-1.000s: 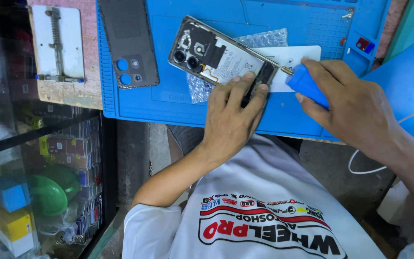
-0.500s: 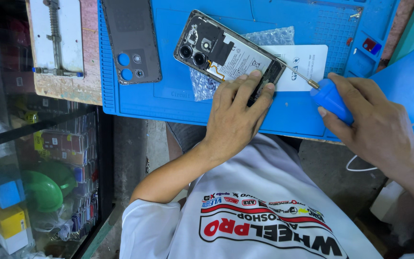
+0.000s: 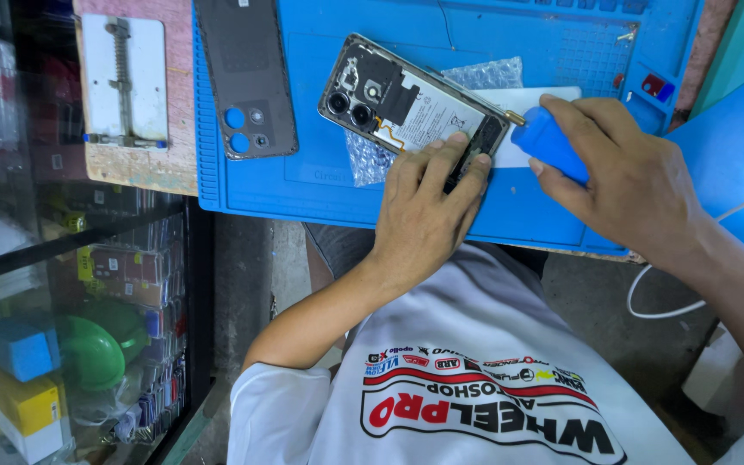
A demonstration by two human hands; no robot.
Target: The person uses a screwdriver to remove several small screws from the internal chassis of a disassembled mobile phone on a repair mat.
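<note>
Phone [image 3: 406, 108] under left hand [image 3: 428, 215]; screwdriver [image 3: 553, 142] in right hand [image 3: 639, 176] grip

The work mat [image 3: 320, 194] is bright blue, with a fine grid pattern near its far corner. On it the opened phone [image 3: 411, 108] shows a silver frame, black parts, a pale grey battery and a thin orange strip. The detached back cover [image 3: 247, 73] is dark grey with two blue camera rings. The screwdriver [image 3: 553, 142] has a blue handle and a brass-coloured neck. The bubble wrap [image 3: 484, 76] is clear and dotted. A white card [image 3: 518, 153] lies under it. The holder plate [image 3: 124, 79] is white and steel grey.
</note>
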